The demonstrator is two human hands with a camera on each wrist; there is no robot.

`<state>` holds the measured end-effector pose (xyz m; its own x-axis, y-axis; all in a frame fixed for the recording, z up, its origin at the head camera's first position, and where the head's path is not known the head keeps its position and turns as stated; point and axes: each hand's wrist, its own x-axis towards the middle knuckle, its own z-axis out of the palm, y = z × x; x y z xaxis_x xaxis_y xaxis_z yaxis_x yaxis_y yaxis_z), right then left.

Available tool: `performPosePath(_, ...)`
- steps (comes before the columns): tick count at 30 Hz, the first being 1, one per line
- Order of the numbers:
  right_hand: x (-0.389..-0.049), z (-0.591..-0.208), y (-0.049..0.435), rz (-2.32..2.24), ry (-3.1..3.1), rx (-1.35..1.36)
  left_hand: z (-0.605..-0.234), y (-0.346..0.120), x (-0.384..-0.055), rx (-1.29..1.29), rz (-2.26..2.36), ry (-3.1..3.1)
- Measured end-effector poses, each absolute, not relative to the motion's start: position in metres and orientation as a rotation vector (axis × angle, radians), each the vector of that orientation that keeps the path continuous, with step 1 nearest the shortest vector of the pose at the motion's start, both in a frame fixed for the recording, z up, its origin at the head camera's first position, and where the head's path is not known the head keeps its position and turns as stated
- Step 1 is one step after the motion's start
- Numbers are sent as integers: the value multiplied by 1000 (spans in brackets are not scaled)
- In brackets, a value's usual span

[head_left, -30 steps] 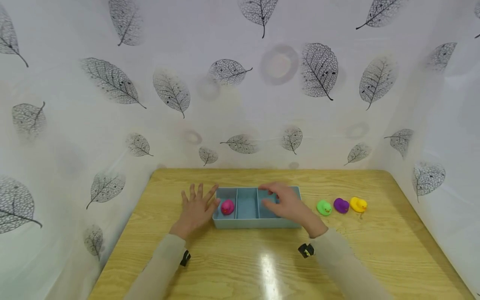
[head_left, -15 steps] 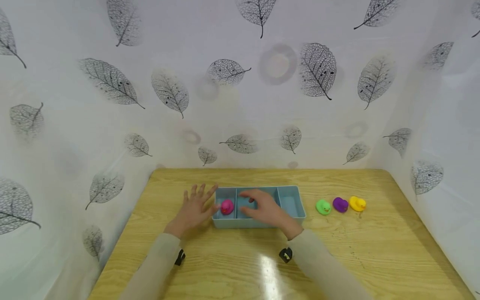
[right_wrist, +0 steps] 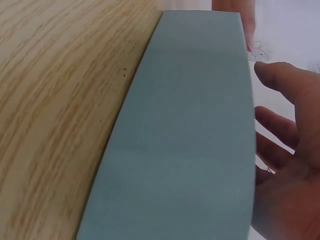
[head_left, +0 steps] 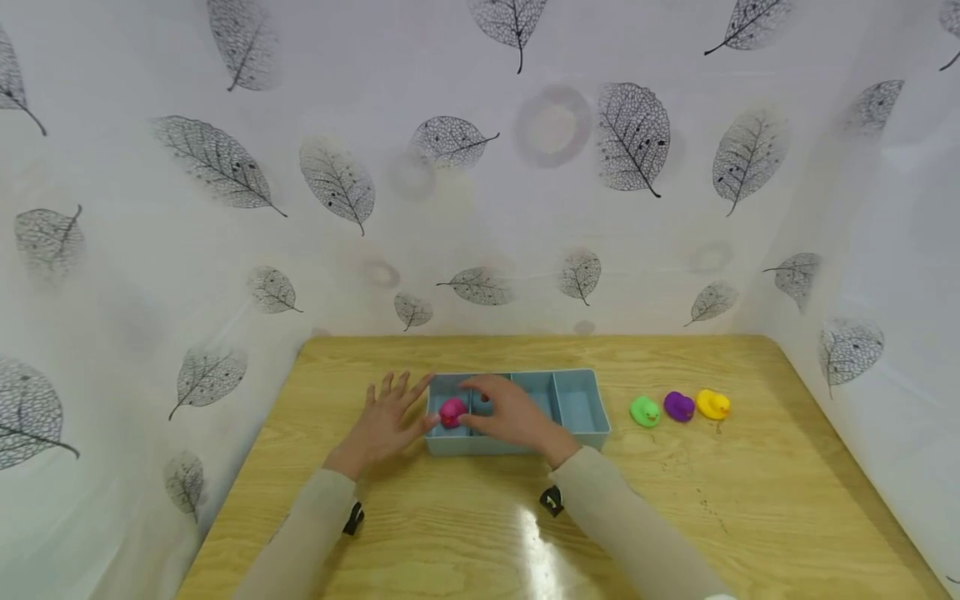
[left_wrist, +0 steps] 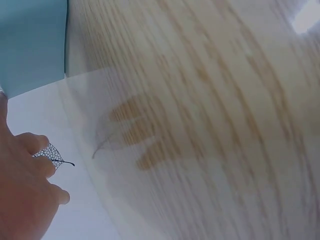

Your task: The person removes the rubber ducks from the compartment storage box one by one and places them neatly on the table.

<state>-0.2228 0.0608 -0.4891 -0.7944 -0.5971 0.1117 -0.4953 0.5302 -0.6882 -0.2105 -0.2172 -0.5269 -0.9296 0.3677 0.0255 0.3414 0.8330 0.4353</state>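
A pale blue divided box [head_left: 581,408] lies lengthwise on the table, with a pink rubber duck [head_left: 452,411] in its leftmost compartment. My right hand [head_left: 517,417] hovers over the box's left half, thumb and fingers apart beside the duck and nothing held. In the right wrist view, the box's long front wall [right_wrist: 175,125] hides part of the right fingers [right_wrist: 277,125]. My left hand [head_left: 382,427] is spread at the box's left end, fingertips near its corner. The left wrist view shows that hand [left_wrist: 25,185] just below the box's end wall [left_wrist: 32,45].
To the right of the box, a green duck [head_left: 645,412], a purple duck [head_left: 679,407] and a yellow duck [head_left: 713,404] sit in a row on the wooden table [head_left: 450,525]. A white leaf-print sheet [head_left: 480,208] rises behind and along both sides.
My right hand has moved left along the box, from its right compartments to the pink duck. My left hand stays spread at the left end. The ducks remain in place.
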Motion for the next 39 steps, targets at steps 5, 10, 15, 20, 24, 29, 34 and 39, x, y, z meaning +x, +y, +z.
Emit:
performPosePath(5,-227,-496,50,-1022,2637,-985,-528,-218,-210,564,697,2939)
performPosePath(10,-231,-496,42,-915,2689,-993,-531,-219,-211,553,711,2939)
performPosePath(15,-233,-494,36,-808,2739,-950,-534,-218,-211,538,697,2939)
performPosePath(20,-235,-490,30,-728,2755,-862,-531,-218,-210,529,699,2929)
performPosePath(24,-237,-490,25,-704,2764,-796,-528,-217,-209,533,706,2926)
performPosePath(29,-241,-491,20,-681,2771,-741,-529,-217,-208,542,721,2932)
performPosePath(34,-242,-487,14,-636,2777,-713,-532,-217,-209,551,742,2944)
performPosePath(39,-242,-485,11,-599,2773,-682,-535,-217,-209,556,746,2952)
